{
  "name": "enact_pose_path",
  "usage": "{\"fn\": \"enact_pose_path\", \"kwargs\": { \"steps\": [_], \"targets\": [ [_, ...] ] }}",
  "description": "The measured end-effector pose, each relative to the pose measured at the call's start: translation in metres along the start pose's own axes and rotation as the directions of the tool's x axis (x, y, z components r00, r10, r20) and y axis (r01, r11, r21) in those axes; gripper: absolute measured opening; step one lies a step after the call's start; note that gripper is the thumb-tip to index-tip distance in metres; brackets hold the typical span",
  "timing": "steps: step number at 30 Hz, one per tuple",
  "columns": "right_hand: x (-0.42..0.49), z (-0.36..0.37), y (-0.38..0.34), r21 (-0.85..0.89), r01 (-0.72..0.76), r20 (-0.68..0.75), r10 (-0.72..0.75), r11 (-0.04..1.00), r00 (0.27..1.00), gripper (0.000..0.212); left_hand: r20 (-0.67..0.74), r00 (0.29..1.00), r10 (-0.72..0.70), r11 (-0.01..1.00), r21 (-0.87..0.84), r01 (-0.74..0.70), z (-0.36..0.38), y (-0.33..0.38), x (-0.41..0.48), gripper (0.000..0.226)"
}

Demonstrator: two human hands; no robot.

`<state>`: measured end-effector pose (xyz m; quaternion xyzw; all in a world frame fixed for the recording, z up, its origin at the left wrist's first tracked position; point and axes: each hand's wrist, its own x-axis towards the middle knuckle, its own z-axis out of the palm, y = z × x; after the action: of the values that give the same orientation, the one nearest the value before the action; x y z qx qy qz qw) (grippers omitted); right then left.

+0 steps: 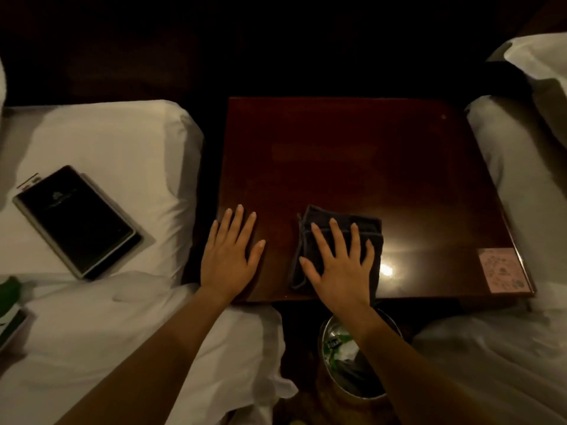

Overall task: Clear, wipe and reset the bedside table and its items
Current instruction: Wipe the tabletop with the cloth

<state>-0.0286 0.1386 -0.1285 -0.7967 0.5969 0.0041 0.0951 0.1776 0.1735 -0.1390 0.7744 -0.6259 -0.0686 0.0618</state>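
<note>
Cloth [322,214] under flat right hand [340,268], left hand [228,256] flat on table [352,154], bin [322,332] part-hidden

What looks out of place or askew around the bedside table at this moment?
The black folder lies askew on the left bed, not on the bedside table. A pink card sits at the table's front right corner. No spill or damage shows.

The dark polished bench [368,154] carries a folded dark cloth [322,213] near its front edge and a pink card [503,269] at its front right corner, while the white bed [122,142] to its left carries a black folder [76,219].
</note>
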Motion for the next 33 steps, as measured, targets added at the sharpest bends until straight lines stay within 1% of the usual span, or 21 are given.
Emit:
{"fn": "enact_pose_path", "kwargs": {
  "steps": [7, 12, 16, 22, 29, 33],
  "targets": [
    [0.065, 0.003, -0.023, 0.039, 0.082, -0.021, -0.081, 0.996, 0.996, 0.066, -0.015, 1.0, 0.0, 1.0, 0.013, 0.0, 0.002, 0.0, -0.001, 0.059],
    [0.131, 0.004, -0.042, 0.034, 0.12, 0.018, -0.12, 0.992, 0.993, 0.065, 0.006, 1.0, 0.013, 1.0, 0.009, -0.013, 0.001, 0.001, -0.001, 0.059],
    [0.183, -0.003, -0.053, 0.072, 0.165, 0.047, -0.169, 0.984, 0.984, 0.063, 0.039, 0.999, 0.022, 1.0, -0.002, -0.022, -0.002, 0.001, -0.001, 0.058],
    [0.241, -0.016, -0.072, 0.091, 0.196, 0.082, -0.204, 0.976, 0.976, 0.061, 0.08, 0.997, 0.016, 0.999, -0.036, -0.013, -0.006, 0.003, 0.0, 0.058],
    [0.262, -0.014, -0.078, 0.102, 0.246, 0.029, -0.25, 0.964, 0.968, 0.064, 0.105, 0.994, 0.012, 0.997, -0.071, -0.004, -0.006, 0.003, 0.0, 0.059],
    [0.217, -0.008, -0.094, 0.11, 0.289, -0.033, -0.288, 0.951, 0.957, 0.063, 0.096, 0.995, -0.004, 0.996, -0.093, 0.013, -0.012, 0.002, 0.001, 0.059]
  ]
}}
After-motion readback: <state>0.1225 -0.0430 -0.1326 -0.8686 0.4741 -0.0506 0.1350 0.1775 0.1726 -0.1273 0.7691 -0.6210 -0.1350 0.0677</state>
